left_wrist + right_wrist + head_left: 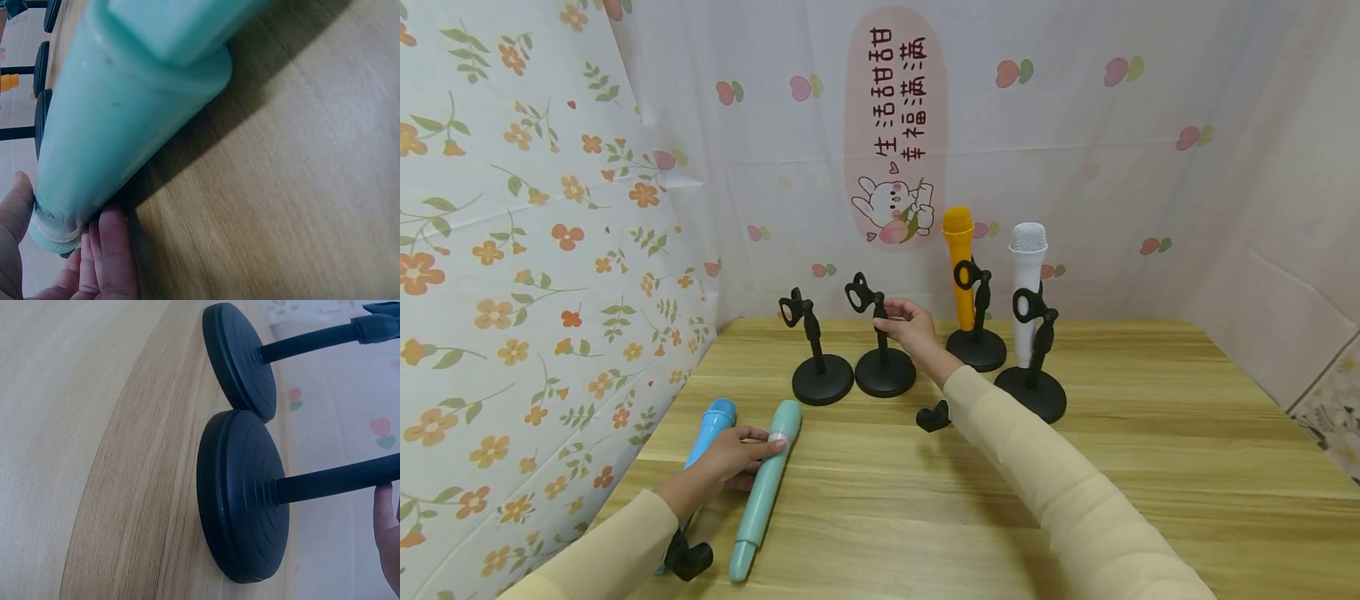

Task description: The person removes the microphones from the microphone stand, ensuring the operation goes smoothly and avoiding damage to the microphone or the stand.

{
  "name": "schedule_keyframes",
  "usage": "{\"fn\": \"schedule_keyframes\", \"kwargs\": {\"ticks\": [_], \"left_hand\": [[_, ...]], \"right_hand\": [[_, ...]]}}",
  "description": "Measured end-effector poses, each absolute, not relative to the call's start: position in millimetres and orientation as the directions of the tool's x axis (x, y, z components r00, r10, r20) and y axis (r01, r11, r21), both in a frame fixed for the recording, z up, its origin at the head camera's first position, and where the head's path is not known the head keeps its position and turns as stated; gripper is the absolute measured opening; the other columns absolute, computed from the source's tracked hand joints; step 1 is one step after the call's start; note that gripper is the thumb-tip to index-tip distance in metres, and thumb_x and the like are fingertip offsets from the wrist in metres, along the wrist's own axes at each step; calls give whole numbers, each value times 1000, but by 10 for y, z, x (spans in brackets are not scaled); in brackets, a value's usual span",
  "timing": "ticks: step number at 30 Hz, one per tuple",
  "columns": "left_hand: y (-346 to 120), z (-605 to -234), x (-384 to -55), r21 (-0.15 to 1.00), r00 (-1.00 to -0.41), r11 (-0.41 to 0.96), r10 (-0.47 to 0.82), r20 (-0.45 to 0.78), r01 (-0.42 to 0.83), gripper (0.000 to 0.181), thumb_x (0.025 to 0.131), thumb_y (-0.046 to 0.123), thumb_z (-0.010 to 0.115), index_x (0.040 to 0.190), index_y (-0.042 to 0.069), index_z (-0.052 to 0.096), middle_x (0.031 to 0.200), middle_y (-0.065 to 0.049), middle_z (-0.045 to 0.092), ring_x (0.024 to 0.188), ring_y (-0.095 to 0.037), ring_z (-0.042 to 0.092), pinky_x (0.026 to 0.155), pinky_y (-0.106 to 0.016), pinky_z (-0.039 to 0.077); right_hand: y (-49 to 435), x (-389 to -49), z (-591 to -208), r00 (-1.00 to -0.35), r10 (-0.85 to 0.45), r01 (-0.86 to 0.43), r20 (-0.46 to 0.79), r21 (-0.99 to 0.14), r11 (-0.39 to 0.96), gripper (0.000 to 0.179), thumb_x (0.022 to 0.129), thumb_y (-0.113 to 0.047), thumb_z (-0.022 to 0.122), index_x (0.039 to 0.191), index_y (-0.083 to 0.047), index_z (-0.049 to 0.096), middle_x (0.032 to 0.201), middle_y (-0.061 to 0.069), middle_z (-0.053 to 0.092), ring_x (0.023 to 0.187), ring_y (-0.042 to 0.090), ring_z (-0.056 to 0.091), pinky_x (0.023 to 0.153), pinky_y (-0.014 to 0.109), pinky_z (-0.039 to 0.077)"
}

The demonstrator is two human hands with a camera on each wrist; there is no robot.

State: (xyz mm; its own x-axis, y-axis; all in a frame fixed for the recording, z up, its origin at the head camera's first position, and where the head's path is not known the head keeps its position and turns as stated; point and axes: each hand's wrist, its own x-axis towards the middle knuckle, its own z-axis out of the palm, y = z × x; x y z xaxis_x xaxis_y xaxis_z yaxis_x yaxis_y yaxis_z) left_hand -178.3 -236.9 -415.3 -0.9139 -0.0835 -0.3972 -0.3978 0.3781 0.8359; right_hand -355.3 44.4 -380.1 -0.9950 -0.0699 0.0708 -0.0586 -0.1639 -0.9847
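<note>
My left hand [730,460] holds a mint-green microphone [765,492] near its head, thumb on one side and fingers on the other. In the left wrist view the microphone [106,131] slants over the wooden table, its tail end toward the camera. A blue microphone [708,432] lies left of it, partly hidden by that hand. My right hand [916,332] pinches the upright pole of a black microphone stand [884,379] just under its clip. Its round base [244,500] sits on the table in the right wrist view, against the base of a second black stand [822,382].
To the right, an orange microphone [958,271] and a white microphone [1027,275] sit in the clips of two more black stands. Small black pieces lie on the table [1150,433], one by the right sleeve [933,417], another near the left wrist [688,558]. Patterned cloth hangs behind.
</note>
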Motion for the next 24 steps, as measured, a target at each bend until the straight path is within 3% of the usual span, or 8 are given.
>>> {"fn": "schedule_keyframes", "kwargs": {"ticks": [7, 17, 24], "left_hand": [[-2369, -4146, -1772, 837, -913, 374, -81, -399, -399, 63, 87, 36, 74, 128, -3, 46, 105, -17, 60, 83, -21, 64, 66, -39, 58], [-2355, -4131, -1759, 831, -915, 391, -91, -392, -395, 62, 87, 35, 74, 129, -2, 46, 103, -16, 61, 81, -21, 64, 64, -38, 57], [-2341, -4113, -1761, 830, -913, 390, -87, -398, -399, 60, 88, 32, 73, 129, -2, 46, 99, -15, 62, 79, -21, 63, 63, -37, 57]], "right_hand": [[457, -3550, -3792, -996, -65, -55, 66, -985, -165, 38, 83, 1, 74, 119, -6, 65, 108, 6, 62, 89, 12, 64, 90, 33, 54], [513, -3516, -3791, -995, -82, -48, 62, -984, -171, 38, 86, -2, 73, 122, -6, 64, 106, 5, 63, 89, 13, 64, 97, 42, 50], [579, -3514, -3805, -992, -106, -47, 66, -984, -173, 45, 88, 0, 69, 131, 1, 56, 109, 9, 63, 92, 15, 65, 103, 50, 43]]}}
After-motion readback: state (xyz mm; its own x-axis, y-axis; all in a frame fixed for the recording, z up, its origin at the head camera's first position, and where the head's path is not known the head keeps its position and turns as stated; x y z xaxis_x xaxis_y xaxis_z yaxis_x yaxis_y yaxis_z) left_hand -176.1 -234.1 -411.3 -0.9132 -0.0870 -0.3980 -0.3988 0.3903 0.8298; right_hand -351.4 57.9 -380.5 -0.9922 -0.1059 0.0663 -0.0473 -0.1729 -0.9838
